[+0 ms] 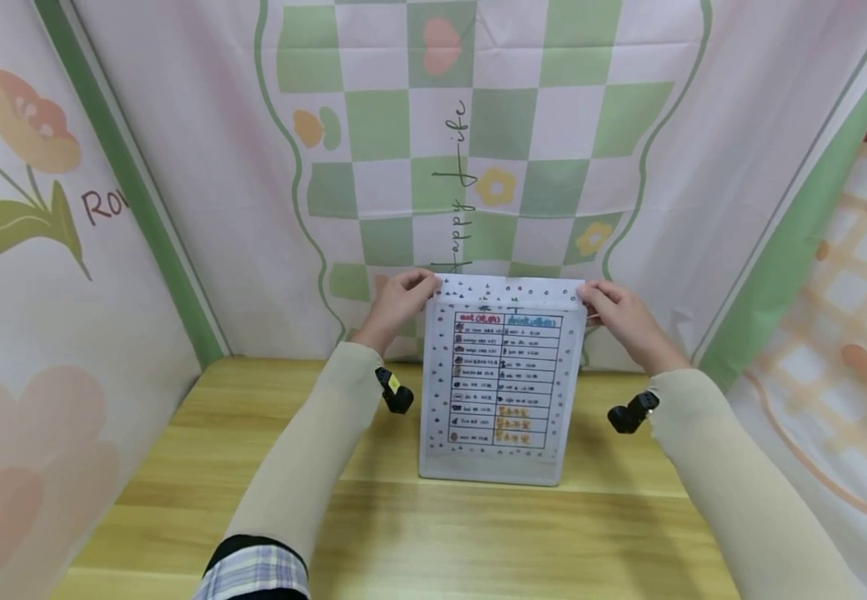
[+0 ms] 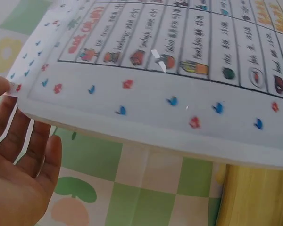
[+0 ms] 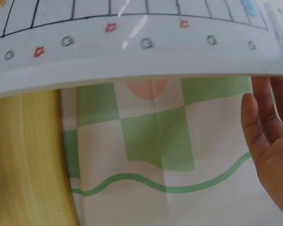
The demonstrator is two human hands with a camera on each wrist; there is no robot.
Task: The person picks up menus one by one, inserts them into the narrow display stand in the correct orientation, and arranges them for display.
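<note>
A clear plastic sleeve with a printed table sheet (image 1: 501,379) stands upright on the wooden table (image 1: 403,533), its bottom edge on the wood. My left hand (image 1: 402,298) pinches its top left corner, thumb on the front. My right hand (image 1: 613,308) pinches the top right corner. In the left wrist view the sheet (image 2: 179,80) runs above my palm (image 2: 19,174), and the thumb tip presses its corner. The right wrist view shows the sheet's edge (image 3: 132,61) with my fingers (image 3: 269,136) behind it.
Cloth backdrops close in the table: a green and white checked one (image 1: 478,133) behind, flower-printed ones at left (image 1: 43,250) and right (image 1: 839,275). Small black wrist cameras (image 1: 394,392) (image 1: 632,412) sit on both sleeves.
</note>
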